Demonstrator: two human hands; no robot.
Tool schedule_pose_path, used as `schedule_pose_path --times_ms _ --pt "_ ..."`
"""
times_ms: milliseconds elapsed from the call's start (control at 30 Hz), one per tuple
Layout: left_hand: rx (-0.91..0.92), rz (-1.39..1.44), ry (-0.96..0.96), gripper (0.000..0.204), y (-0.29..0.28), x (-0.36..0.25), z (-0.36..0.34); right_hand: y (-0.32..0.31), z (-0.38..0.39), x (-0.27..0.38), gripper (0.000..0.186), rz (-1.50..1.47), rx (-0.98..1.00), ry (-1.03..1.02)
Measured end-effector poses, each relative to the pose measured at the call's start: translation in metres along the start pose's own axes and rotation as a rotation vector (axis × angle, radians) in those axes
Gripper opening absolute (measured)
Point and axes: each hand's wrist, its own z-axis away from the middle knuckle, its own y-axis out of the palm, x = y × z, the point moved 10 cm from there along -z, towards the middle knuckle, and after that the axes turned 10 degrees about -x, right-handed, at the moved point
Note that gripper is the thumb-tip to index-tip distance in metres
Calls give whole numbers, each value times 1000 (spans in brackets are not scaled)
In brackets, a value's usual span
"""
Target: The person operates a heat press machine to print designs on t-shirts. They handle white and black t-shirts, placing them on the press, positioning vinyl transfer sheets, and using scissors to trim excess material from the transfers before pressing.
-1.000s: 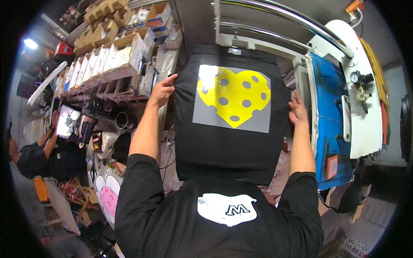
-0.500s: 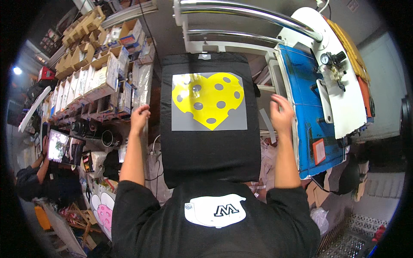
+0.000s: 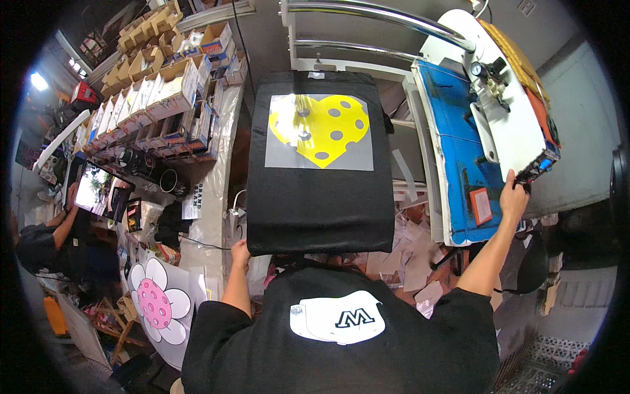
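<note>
A black cloth (image 3: 321,210) lies over the flat bed in front of me. On its upper half rests a clear film (image 3: 275,157) bearing a yellow heart (image 3: 351,121) with several round holes. At the cloth's near left corner, my left hand (image 3: 241,253) has its fingers closed on the edge. My right hand (image 3: 514,199) is wrapped round the black handle (image 3: 522,180) at the near end of the heat press's white arm (image 3: 505,98). That arm is swung out to the right, with a blue-covered plate (image 3: 453,157) beneath it.
Chrome bars (image 3: 374,10) cross behind the bed. Boxes of packets (image 3: 144,98) line the left table, near a cup (image 3: 172,182). Another person (image 3: 52,230) holds a tablet (image 3: 95,190) at far left. A flower-shaped board (image 3: 157,308) stands low left; paper scraps (image 3: 407,249) lie below.
My left hand has come down and in to the cloth's near corner. My right hand has reached out right to the press handle. The view has shifted slightly; cloth and film look still.
</note>
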Motion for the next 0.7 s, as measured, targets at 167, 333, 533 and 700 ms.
schedule_pose_path --times_ms 167,333,533,700 --pt "275 -71 -4 11 11 82 19 -42 35 36 81 -14 -58 -32" --pt "574 -1511 890 30 29 143 26 -70 97 129 71 -122 -80 -168" --pt "565 -1407 646 33 10 140 29 -104 166 177 32 -743 -210 -363" --pt "254 -995 136 41 -66 178 21 -145 194 238 111 -640 -379 -515"
